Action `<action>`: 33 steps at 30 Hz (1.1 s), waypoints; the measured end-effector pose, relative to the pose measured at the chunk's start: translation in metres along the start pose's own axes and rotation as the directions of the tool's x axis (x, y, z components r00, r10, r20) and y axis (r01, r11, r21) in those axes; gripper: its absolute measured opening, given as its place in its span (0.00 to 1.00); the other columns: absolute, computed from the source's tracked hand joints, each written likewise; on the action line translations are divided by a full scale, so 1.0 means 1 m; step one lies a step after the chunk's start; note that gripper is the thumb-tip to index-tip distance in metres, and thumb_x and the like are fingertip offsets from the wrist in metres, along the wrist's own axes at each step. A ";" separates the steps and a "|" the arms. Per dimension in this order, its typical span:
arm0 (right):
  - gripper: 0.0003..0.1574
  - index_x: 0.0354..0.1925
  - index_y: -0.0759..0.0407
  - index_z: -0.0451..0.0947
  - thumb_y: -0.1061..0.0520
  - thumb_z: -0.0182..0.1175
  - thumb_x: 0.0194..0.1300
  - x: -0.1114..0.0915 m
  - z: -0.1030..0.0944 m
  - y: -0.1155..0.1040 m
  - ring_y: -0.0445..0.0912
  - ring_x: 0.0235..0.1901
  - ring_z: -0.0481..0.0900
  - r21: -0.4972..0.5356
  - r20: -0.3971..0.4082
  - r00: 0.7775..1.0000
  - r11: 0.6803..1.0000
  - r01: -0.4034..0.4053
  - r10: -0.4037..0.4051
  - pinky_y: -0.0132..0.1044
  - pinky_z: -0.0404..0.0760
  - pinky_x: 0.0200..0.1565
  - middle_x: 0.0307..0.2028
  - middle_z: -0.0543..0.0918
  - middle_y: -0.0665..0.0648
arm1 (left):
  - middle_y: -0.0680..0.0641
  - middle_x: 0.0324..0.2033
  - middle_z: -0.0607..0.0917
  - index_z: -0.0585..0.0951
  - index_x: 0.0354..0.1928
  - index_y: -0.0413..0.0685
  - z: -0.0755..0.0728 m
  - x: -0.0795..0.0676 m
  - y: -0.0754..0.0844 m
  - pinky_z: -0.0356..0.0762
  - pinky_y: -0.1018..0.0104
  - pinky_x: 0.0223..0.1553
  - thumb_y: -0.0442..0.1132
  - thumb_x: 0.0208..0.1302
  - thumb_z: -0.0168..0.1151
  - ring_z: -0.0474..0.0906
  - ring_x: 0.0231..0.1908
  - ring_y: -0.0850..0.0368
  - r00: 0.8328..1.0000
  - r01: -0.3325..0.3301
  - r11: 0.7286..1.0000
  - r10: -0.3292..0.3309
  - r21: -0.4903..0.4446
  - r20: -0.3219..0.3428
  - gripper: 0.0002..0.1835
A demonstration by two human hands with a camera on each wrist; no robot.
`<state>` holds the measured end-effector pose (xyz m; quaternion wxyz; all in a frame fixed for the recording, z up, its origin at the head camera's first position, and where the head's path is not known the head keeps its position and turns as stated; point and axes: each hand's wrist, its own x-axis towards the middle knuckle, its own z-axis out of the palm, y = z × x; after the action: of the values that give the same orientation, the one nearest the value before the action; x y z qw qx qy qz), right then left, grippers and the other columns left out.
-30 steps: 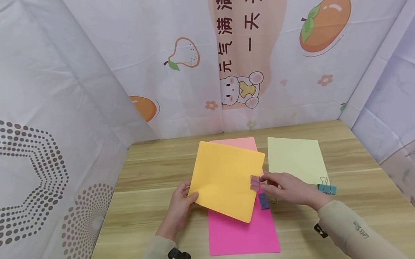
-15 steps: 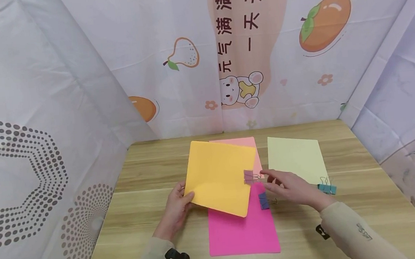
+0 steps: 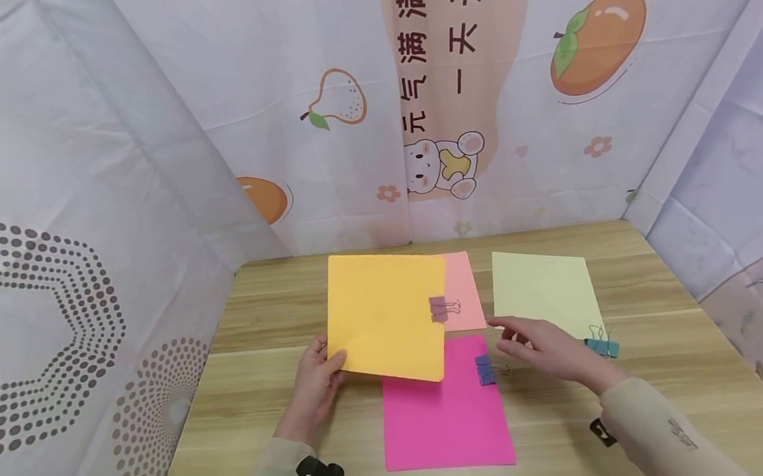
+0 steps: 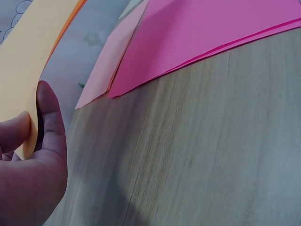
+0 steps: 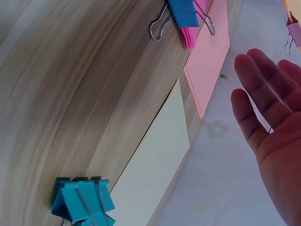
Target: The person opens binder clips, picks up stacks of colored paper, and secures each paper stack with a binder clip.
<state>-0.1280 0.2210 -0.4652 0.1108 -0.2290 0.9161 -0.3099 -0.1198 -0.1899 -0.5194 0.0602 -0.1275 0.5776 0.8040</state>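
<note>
My left hand point(image 3: 316, 381) pinches the lower left edge of a stack of orange paper point(image 3: 388, 316), lifted above the table and tilted. A mauve binder clip point(image 3: 438, 309) grips the stack's right edge, its wire handles sticking out. To the right of that clip, my right hand point(image 3: 541, 349) hovers with relaxed fingers, touching nothing; in the right wrist view its fingers point(image 5: 268, 87) are spread. Beneath the orange stack lies magenta paper point(image 3: 446, 427) with a blue binder clip point(image 3: 485, 369) on its right edge. Pink paper point(image 3: 464, 291) shows behind, partly covered by the orange stack.
Pale yellow paper point(image 3: 543, 289) lies at the back right of the wooden table point(image 3: 248, 428). A teal binder clip point(image 3: 602, 346) is at its near right corner. A printed curtain point(image 3: 349, 166) hangs behind the table's back edge.
My left hand has carried the orange paper leftward and slightly away, turning it straighter. My right hand has let go of the mauve binder clip, which has stayed on the paper.
</note>
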 end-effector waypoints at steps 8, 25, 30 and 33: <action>0.28 0.68 0.57 0.73 0.47 0.58 0.77 -0.009 -0.001 0.008 0.35 0.38 0.76 0.002 -0.023 1.000 1.000 0.014 -0.014 0.34 0.78 0.39 0.42 0.81 0.43 | 0.49 0.48 0.82 0.67 0.58 0.40 -0.011 0.002 0.005 0.77 0.66 0.36 0.24 0.73 0.53 0.81 0.40 0.58 0.999 0.001 1.000 -0.001 0.002 -0.041 0.16; 0.28 0.67 0.58 0.74 0.48 0.59 0.76 -0.019 -0.001 0.022 0.34 0.36 0.75 -0.014 -0.025 1.000 1.000 -0.007 0.007 0.33 0.79 0.38 0.39 0.80 0.42 | 0.43 0.56 0.74 0.64 0.61 0.42 -0.045 0.018 0.014 0.82 0.64 0.45 0.26 0.76 0.51 0.82 0.44 0.60 0.987 0.018 1.000 -0.017 0.007 -0.157 0.17; 0.28 0.67 0.59 0.74 0.48 0.58 0.76 -0.021 -0.001 0.025 0.34 0.36 0.75 -0.016 -0.020 1.000 1.000 -0.008 0.008 0.33 0.79 0.38 0.39 0.80 0.41 | 0.45 0.54 0.75 0.63 0.61 0.42 -0.056 0.021 0.017 0.82 0.65 0.45 0.26 0.76 0.51 0.82 0.44 0.61 0.983 0.015 1.000 -0.013 0.010 -0.184 0.17; 0.28 0.68 0.58 0.73 0.47 0.57 0.77 -0.022 -0.001 0.025 0.34 0.37 0.75 -0.015 -0.015 1.000 1.000 -0.021 0.021 0.34 0.79 0.38 0.40 0.81 0.42 | 0.44 0.54 0.75 0.64 0.61 0.42 -0.061 0.024 0.020 0.82 0.66 0.45 0.26 0.76 0.51 0.82 0.43 0.61 0.981 0.023 1.000 -0.019 0.016 -0.193 0.17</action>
<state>-0.1182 0.2500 -0.4782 0.1058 -0.2178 0.9216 -0.3034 -0.1391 -0.2551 -0.5257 0.0136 -0.2103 0.5865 0.7821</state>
